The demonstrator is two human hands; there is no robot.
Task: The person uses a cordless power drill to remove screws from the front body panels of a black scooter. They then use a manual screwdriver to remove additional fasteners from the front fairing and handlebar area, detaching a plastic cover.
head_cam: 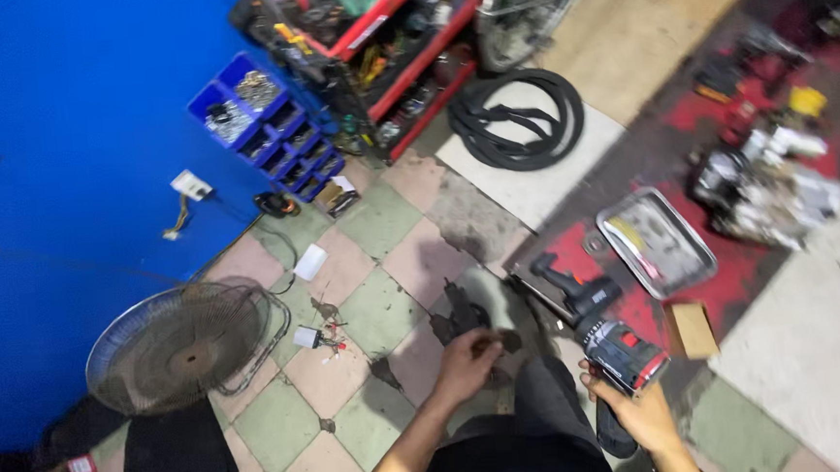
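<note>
My right hand [644,409] grips the base of a black and red cordless power tool [601,327], held low over the floor with its nose pointing up-left. My left hand [465,362] hovers over the tiled floor with its fingers pinched on a small dark object that I cannot make out. A metal tray [656,242] lies on the red mat just beyond the tool. My dark trouser leg [544,403] shows between the two hands.
A small cardboard box [690,330] lies right of the tool. An engine-like assembly [767,190] and loose parts sit at the right. A black tyre [520,118], red shelves [389,43], blue parts bins [267,124] and a fan grille [188,342] stand along the blue wall.
</note>
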